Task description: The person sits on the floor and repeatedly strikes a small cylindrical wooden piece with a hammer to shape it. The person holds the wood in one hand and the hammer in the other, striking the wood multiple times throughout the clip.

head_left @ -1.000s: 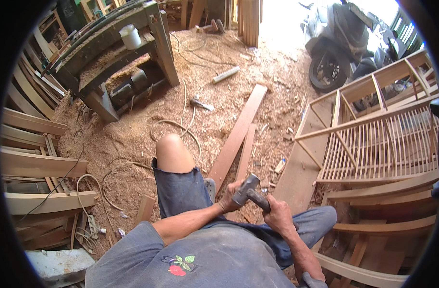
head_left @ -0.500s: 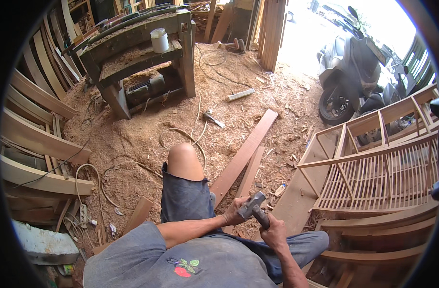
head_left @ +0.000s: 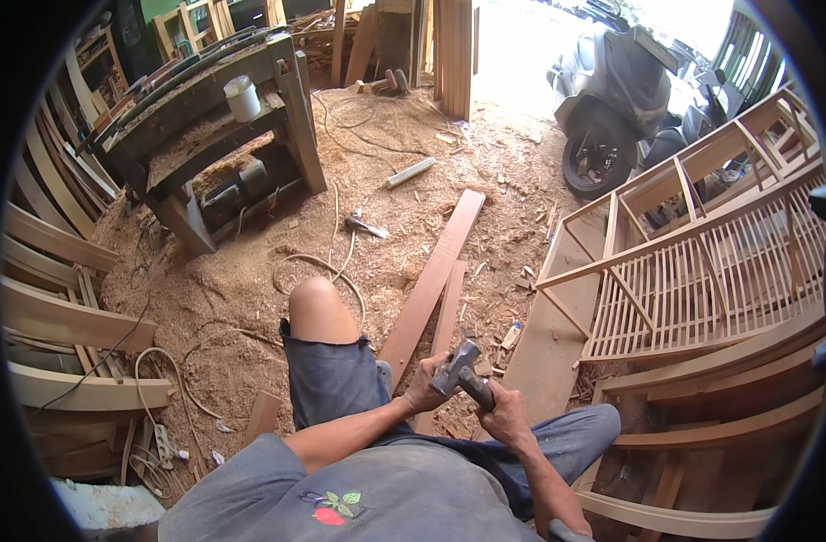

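A hammer (head_left: 455,369) with a heavy grey metal head is held in front of my body, over the gap between my legs. My right hand (head_left: 504,417) is wrapped round its short dark handle. On the other side, my left hand (head_left: 425,387) is closed at the left of the hammer head and appears to grip it; some of its fingers are hidden. Just beyond my hands, a long reddish plank (head_left: 436,275) lies on the floor, with a narrower wood strip (head_left: 445,316) alongside it.
A slatted wooden frame (head_left: 675,280) and curved wood pieces (head_left: 702,434) fill the right side. Ahead left stands a dusty machine stand (head_left: 295,117) bearing a white container (head_left: 242,98). Another hammer (head_left: 366,226) and a cable (head_left: 286,262) lie in shavings. A motorbike (head_left: 612,99) stands beyond.
My view has turned slightly, so the surroundings sit further left and the right-hand frame shows more. My hands keep the same hold on the hammer, whose head is tilted a little differently.
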{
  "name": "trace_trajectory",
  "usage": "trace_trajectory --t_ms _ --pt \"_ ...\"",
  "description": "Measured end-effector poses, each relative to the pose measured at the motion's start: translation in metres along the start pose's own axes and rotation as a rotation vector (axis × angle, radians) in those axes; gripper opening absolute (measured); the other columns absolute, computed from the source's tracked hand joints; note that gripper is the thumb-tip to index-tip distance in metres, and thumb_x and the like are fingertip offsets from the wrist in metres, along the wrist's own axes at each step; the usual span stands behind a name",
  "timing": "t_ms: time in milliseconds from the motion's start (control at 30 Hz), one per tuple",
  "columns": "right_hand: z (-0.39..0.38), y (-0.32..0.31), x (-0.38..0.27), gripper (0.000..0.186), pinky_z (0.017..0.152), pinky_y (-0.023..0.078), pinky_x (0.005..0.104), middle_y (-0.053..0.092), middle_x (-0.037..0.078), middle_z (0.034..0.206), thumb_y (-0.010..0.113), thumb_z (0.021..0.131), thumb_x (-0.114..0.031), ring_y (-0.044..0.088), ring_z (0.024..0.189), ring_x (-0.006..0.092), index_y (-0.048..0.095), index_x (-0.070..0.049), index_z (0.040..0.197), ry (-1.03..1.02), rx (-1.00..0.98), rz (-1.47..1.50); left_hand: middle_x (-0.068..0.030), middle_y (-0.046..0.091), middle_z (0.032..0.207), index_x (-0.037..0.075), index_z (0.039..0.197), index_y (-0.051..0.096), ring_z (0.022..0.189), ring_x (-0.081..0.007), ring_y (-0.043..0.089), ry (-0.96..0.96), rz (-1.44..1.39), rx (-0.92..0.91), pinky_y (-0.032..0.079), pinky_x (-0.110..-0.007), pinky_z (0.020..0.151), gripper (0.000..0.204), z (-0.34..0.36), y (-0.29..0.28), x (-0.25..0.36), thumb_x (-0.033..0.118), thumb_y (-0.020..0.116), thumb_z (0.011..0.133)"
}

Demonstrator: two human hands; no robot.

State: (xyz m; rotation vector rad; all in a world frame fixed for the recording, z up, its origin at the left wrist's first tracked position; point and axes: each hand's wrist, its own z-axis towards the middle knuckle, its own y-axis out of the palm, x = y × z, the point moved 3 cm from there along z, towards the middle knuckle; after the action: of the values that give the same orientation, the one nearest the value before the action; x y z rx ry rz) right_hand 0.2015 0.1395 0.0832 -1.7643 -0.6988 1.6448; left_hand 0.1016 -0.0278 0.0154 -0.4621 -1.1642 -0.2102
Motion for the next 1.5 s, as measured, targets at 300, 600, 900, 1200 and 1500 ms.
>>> trace_trajectory --t_ms 300,600,900,1200,1500 --pt "0.01 -0.001 0.07 0.018 0.04 0.044 0.0272 0.057 0.0 0.064 0.076 0.089 -0.008 0.051 0.044 0.0083 0.059 -0.004 0.087 0.376 0.245 0.764 -0.011 0.069 0.091 0.003 0.098 0.066 0.082 -0.0231 0.07 -0.042 0.115 0.078 0.057 -0.035 0.074 0.036 -0.009 0.004 -0.006 0.02 0.092 0.08" --pt "-0.005 0.006 0.118 0.021 0.043 0.048 0.0304 0.052 0.0 0.064 0.073 0.094 -0.014 0.052 0.046 0.0117 0.054 -0.009 0.09 0.684 0.408 1.206 -0.0159 0.07 0.107 0.002 0.113 0.065 0.098 -0.0307 0.069 -0.079 0.333 0.072 0.056 -0.041 0.086 0.049 -0.013 0.01 -0.02 0.032 0.09 0.084" --pt "-0.003 0.011 0.123 0.028 0.045 0.048 0.0302 0.05 0.0 0.066 0.076 0.094 -0.021 0.052 0.049 0.0111 0.05 -0.012 0.09 0.781 0.387 1.383 -0.0192 0.068 0.121 0.0 0.132 0.061 0.115 -0.0327 0.067 -0.417 0.441 -0.162 0.053 -0.043 0.1 0.065 -0.029 -0.005 -0.085 0.03 0.088 0.08" --pt "-0.001 0.015 0.125 0.024 0.043 0.048 0.0298 0.052 0.0 0.068 0.077 0.094 -0.021 0.053 0.05 0.011 0.056 -0.01 0.094 0.878 0.395 1.421 -0.0251 0.071 0.119 -0.01 0.131 0.061 0.109 -0.0321 0.07 -0.73 0.202 0.235 0.056 -0.04 0.095 0.06 0.063 -0.028 -0.156 0.03 0.078 0.09" --pt "-0.001 0.013 0.128 0.03 0.042 0.047 0.0296 0.054 0.002 0.069 0.079 0.094 -0.024 0.054 0.05 0.0119 0.054 -0.008 0.096 0.964 0.395 1.451 -0.0315 0.063 0.136 -0.011 0.148 0.045 0.126 -0.0394 0.064 -0.79 0.401 -0.16 0.052 -0.045 0.107 0.101 0.095 0.031 -0.187 0.051 0.087 0.08"
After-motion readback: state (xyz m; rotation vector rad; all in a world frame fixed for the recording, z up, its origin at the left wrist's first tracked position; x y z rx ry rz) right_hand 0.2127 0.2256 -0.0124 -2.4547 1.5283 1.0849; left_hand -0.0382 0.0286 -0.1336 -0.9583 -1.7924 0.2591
